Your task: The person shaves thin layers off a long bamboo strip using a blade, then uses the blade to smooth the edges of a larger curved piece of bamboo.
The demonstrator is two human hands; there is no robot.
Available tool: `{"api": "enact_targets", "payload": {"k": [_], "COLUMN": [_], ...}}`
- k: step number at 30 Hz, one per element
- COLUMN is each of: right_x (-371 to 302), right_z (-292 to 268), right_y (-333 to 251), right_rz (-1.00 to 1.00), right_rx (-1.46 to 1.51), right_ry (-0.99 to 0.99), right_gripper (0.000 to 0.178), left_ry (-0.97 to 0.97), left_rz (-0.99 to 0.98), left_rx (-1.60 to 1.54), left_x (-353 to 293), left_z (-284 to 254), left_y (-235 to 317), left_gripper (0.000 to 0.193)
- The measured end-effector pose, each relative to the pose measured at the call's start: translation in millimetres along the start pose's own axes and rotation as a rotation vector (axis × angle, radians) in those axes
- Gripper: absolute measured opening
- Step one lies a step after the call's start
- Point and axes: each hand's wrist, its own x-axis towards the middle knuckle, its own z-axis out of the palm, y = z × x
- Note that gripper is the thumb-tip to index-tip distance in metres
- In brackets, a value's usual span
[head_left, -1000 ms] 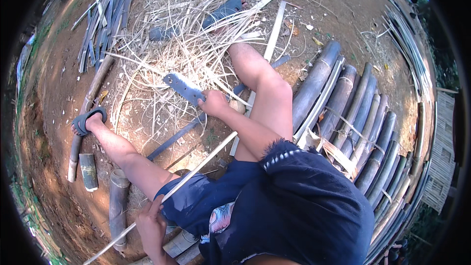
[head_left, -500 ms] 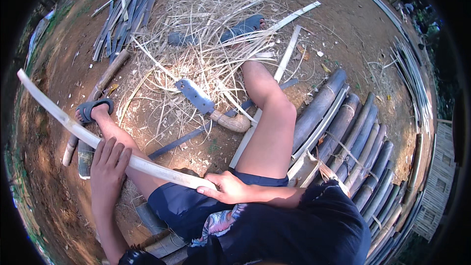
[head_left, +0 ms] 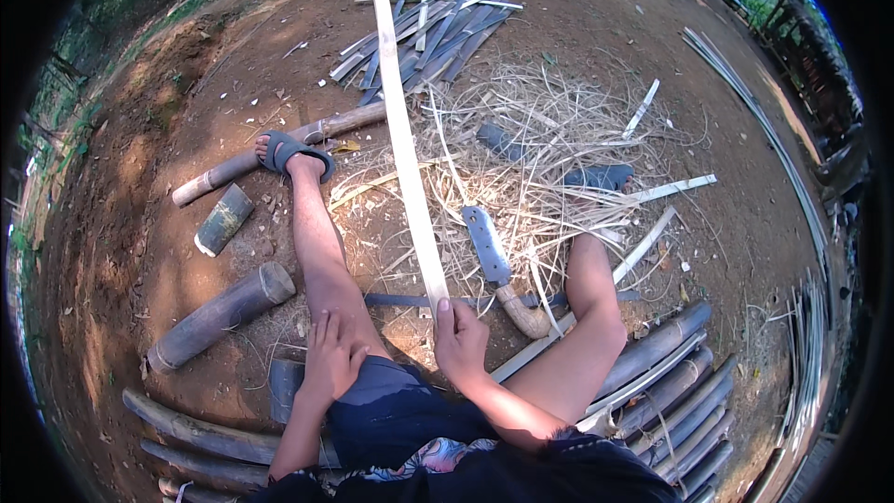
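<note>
My right hand (head_left: 461, 340) grips the lower end of a long pale bamboo strip (head_left: 402, 140), thumb pressed along it. The strip points up and away from me, past the top of the view. My left hand (head_left: 337, 360) rests on my left thigh, fingers apart and nothing in them. Beyond the right hand lies a large knife with a broad metal blade (head_left: 485, 244) and a curved wooden handle (head_left: 523, 314). It lies beside a heap of thin bamboo shavings (head_left: 549, 121) between my feet.
Dark bamboo strips (head_left: 456, 33) are piled at the far left of the shavings. Short bamboo pieces (head_left: 223, 317) and a long pole (head_left: 242, 163) lie on the left. A row of bamboo poles (head_left: 661, 382) is under me. Long thin strips (head_left: 808, 363) lie at the right.
The bamboo strip has swung from pointing left to pointing straight ahead. My left hand has let go of it and come down onto my thigh. The view has turned left.
</note>
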Motion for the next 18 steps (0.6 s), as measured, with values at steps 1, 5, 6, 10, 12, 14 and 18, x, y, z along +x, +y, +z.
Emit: {"api": "enact_targets", "payload": {"k": [1,5,6,10,12,14,18], "right_x": [49,286,319,279,245,199,99], "right_z": [20,67,75,59,27,-16,-184], "right_y": [-19,-59,-67,-116,-72,-11,94], "right_rz": [0.189,-0.075,-0.025,-0.184,-0.232,-0.248,-0.058], "right_rx": [0.222,0.068,0.008,0.011,-0.141,-0.177,-0.444], "right_ry": [-0.048,0.003,0.027,-0.059,-0.047,-0.096,0.402], "right_gripper": [0.043,0.078,0.08,0.081,0.072,0.05,0.026], "left_ry": [-0.049,-0.359,-0.347,-0.052,0.11,-0.002,0.005], "left_rz": [0.059,0.409,0.415,0.248,-0.06,-0.686,-0.164], "left_rx": [0.025,-0.133,-0.118,0.084,0.19,0.102,0.005], "left_x": [-24,-34,-29,7,42,72,96], "left_z": [12,19,24,6,9,16,42], "left_y": [11,42,30,-25,-49,-85,-68], "left_gripper": [0.057,0.053,0.053,0.053,0.057,0.061,0.063]}}
